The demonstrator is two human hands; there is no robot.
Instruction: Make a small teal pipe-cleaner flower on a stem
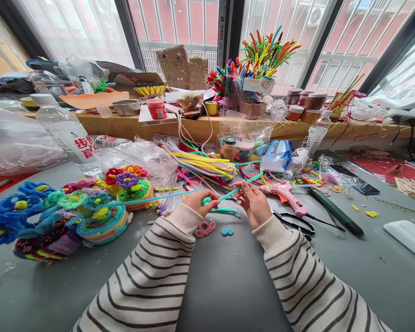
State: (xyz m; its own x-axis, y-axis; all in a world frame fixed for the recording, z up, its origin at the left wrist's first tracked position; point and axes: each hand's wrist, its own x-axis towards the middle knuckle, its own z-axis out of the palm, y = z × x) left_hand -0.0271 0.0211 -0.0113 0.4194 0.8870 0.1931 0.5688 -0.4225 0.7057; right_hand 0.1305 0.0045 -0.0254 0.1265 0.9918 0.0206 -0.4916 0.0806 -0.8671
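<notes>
My left hand (199,201) is closed, pinching a small coil of teal pipe cleaner (207,200) at its fingertips. A long light-blue pipe cleaner (152,198) trails from that hand to the left. My right hand (254,203) is closed on a teal pipe cleaner (244,185) that runs up and to the right from between both hands. Both hands hover just above the grey table (224,276). A pink pipe-cleaner curl (205,228) and a small teal curl (227,231) lie on the table just below my hands.
Finished pipe-cleaner flowers and coiled discs (100,216) fill the left. A loose bundle of pipe cleaners (207,163) lies behind my hands. A pink glue gun (288,196), black scissors (297,223) and a phone (361,184) lie at the right. Bottles, jars and a bouquet (263,53) crowd the wooden ledge.
</notes>
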